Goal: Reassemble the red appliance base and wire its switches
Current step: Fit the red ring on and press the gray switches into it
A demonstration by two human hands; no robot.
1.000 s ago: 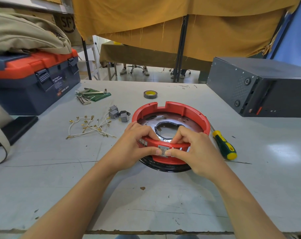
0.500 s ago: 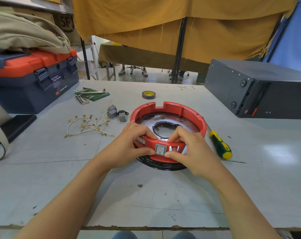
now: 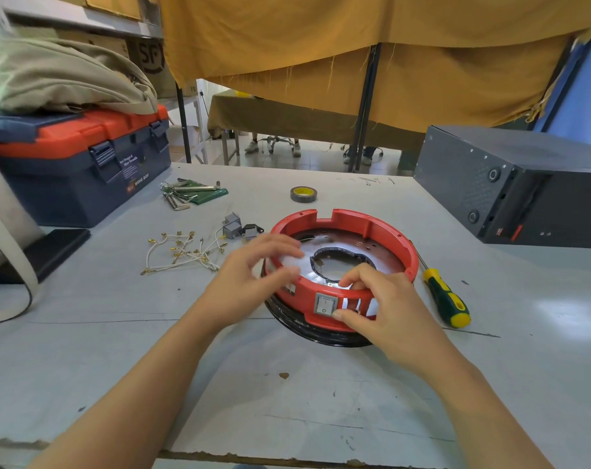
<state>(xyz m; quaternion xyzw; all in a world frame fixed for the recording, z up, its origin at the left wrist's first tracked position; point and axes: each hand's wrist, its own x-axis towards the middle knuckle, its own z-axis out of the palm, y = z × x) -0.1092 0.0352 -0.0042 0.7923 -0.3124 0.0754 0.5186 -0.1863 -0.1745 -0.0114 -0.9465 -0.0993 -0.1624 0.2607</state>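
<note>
The red appliance base point(image 3: 387, 233), a round ring with a metal plate inside, lies on the grey table point(image 3: 287, 401) over a black rim. A grey rocker switch point(image 3: 325, 304) sits in its near wall. My right hand point(image 3: 385, 306) grips that wall just right of the switch, fingers inside and thumb outside. My left hand point(image 3: 253, 279) hovers blurred at the ring's left side, fingers relaxed, holding nothing. Loose grey switches point(image 3: 235, 226) and white wires with brass terminals point(image 3: 182, 253) lie to the left.
A yellow-green screwdriver point(image 3: 448, 299) lies right of the base. A tape roll point(image 3: 303, 193) sits behind it, hex keys point(image 3: 189, 194) at back left. A blue and orange toolbox point(image 3: 81, 164) stands far left, a black case point(image 3: 517, 187) at right.
My left hand has let go of the red wall and lifted off to the left. The switch, earlier covered by both thumbs, now shows seated in the wall. My right hand still holds on.
</note>
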